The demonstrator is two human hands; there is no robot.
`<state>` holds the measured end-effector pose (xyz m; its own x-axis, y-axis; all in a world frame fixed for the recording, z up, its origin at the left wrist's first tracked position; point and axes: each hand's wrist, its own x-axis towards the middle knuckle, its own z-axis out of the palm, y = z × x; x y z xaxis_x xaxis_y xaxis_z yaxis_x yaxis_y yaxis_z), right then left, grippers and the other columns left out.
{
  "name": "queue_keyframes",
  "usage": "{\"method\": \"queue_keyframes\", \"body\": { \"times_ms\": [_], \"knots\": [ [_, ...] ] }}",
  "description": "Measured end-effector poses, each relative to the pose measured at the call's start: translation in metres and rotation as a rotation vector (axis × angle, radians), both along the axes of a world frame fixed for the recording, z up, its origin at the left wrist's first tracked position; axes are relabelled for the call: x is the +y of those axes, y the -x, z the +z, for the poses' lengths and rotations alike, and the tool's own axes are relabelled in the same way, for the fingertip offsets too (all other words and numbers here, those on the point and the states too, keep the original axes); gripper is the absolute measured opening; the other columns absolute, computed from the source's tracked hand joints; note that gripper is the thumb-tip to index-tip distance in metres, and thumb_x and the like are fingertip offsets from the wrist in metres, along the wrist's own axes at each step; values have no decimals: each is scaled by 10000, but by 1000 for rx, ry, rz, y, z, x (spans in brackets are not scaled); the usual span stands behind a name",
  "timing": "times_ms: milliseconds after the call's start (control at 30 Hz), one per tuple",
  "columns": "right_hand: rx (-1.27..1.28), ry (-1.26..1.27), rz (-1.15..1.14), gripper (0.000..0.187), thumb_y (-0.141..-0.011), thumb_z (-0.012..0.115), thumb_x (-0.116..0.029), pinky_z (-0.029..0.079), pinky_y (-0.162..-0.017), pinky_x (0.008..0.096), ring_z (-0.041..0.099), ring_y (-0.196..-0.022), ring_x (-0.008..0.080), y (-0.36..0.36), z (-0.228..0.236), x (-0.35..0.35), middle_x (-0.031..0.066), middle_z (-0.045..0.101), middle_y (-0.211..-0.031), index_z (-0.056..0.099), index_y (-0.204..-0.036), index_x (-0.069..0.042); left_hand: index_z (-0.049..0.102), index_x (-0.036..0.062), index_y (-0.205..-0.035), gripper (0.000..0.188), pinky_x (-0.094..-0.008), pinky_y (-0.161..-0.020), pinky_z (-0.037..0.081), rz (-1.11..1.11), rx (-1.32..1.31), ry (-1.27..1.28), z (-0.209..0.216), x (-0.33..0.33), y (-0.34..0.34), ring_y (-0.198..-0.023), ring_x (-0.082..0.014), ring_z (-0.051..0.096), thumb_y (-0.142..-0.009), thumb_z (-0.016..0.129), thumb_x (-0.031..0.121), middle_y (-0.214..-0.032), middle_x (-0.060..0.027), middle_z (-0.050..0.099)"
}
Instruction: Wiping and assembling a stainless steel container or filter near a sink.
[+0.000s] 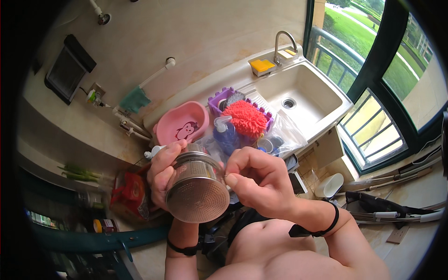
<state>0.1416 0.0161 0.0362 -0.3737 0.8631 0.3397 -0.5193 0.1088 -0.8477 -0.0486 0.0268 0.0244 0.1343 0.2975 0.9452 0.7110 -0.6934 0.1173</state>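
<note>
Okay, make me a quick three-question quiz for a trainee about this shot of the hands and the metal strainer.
1. True or false: the left hand grips the perforated metal cylinder around its side.
2. What does the right hand do? A) pinches at the cylinder's rim B) turns the tap C) lifts the pink tub
3. Fill in: the orange mop head lies in a ___ basket.

Key: 1 true; 2 A; 3 purple.

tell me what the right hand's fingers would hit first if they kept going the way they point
Probably the perforated metal canister: the right hand points toward the person's left, its fingers already at the rim, which the left hand grips. Depth is hard to judge.
</note>
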Motion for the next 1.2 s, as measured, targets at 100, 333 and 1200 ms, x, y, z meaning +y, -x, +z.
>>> {"method": "queue_keyframes", "body": {
  "times_ms": [100, 333, 1200],
  "knots": [
    [30, 91, 44, 74, -995, 623, -51, 312, -459, 208, 468, -526, 12, -1, 4, 1, -10, 569, -827, 581, -982, 8, 381, 88, -1290, 785, -435, -937, 578, 24, -35, -21, 5, -2, -11, -1104, -311, 634, -752, 924, 269, -1297, -180, 563],
    [119, 195, 39, 45, -974, 629, -52, 309, -435, 207, 446, -510, 0, 3, 3, -8, -67, 542, -697, 592, -974, -27, 356, 106, -1303, 811, -452, -973, 573, 117, 59, -65, 5, -17, -10, -1171, -334, 613, -734, 932, 166, -1339, -157, 528],
    [-97, 552, 620, 239, -986, 678, -217, 402, -441, 205, 535, -550, 65, -17, 14, 18, 5, 580, -673, 658, -852, -21, 339, 129, -1331, 791, -486, -962, 553, 310, 181, -76, 3, -48, -3, -1159, -347, 592, -767, 894, 138, -1343, -128, 486]
  ]
}}
